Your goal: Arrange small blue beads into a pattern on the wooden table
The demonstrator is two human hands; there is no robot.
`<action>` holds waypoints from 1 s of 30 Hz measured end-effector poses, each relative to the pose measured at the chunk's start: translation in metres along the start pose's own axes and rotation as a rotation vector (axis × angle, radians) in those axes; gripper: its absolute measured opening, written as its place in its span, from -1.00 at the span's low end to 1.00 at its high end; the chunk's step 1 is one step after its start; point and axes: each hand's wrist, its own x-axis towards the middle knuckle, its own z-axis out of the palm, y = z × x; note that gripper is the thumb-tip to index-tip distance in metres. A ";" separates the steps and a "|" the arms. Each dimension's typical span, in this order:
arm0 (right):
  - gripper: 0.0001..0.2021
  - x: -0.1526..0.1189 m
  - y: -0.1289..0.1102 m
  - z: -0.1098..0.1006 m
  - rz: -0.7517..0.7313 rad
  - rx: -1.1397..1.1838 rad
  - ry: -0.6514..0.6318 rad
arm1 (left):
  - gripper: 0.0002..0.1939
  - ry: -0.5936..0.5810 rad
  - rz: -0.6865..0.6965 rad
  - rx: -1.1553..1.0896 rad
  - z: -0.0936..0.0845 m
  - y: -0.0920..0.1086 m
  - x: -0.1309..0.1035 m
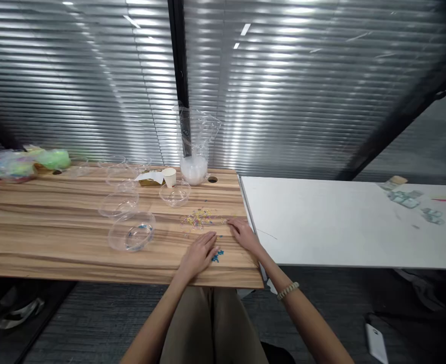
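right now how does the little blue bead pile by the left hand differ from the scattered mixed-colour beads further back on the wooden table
The little blue bead pile is one colour; the scattered mixed-colour beads look yellow, pink and more. The blue pile is small and tight, the mixed beads spread wider. The blue pile lies by the left hand, the mixed beads beside the right hand. Both lie loose on the wooden table.

Two hands (pixel 223 245), five clear bowls (pixel 132 231), one paper cup (pixel 169 177), two tables (pixel 56 237).

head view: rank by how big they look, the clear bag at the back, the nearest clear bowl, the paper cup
1. clear bag
2. nearest clear bowl, though being closer to the camera flatters it
3. paper cup
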 end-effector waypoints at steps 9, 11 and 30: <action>-0.68 -0.002 -0.002 0.002 -0.066 -0.058 0.003 | -0.52 -0.005 -0.011 -0.086 -0.012 0.003 0.001; -0.68 -0.002 0.000 0.002 -0.066 -0.049 0.003 | -0.51 -0.016 -0.007 -0.074 -0.013 0.004 0.000; -0.71 -0.002 0.007 0.008 -0.026 0.005 0.029 | -0.44 -0.273 0.356 0.028 -0.021 0.014 -0.002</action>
